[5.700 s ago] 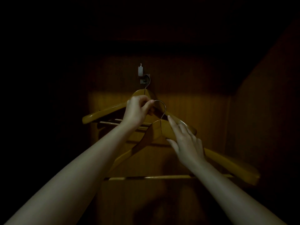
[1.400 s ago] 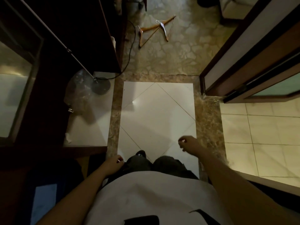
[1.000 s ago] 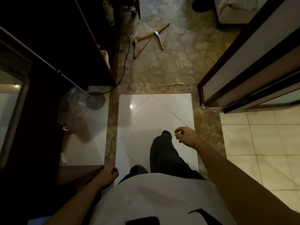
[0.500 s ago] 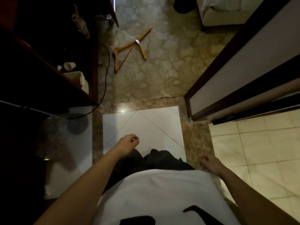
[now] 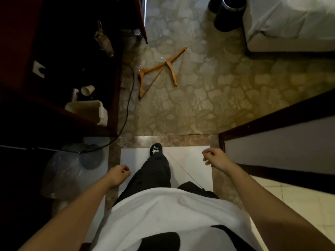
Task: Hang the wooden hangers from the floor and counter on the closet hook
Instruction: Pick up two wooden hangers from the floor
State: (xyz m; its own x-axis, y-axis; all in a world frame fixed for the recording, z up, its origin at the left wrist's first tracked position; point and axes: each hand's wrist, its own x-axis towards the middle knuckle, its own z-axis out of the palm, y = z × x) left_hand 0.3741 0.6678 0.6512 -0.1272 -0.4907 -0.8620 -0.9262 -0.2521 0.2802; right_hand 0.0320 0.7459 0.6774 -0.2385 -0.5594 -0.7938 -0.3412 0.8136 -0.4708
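**Item:** wooden hangers, two.

**Location:** both lie flat on the patterned carpet (image 5: 208,91), ahead of the person's leading shoe (image 5: 155,149) and well apart from both hands. The first hanger (image 5: 151,67) lies nearer the dark cabinet and the black cable (image 5: 129,98). The second hanger (image 5: 171,71) lies just right of it, and the two touch or overlap near the second's neck.

**Hands:** left hand (image 5: 117,175) and right hand (image 5: 214,157) are both loosely curled and hold nothing.

**Handling (judged):** light and rigid, with smooth finished wood that may slide in a loose grip. The wire hooks and the crossbars are thin.

**Where to hold:** at the neck, where the two arms meet below the hook. The crossbar looks like the weakest part, so avoid lifting by it. Because the pair touch, lifting one may drag the other.
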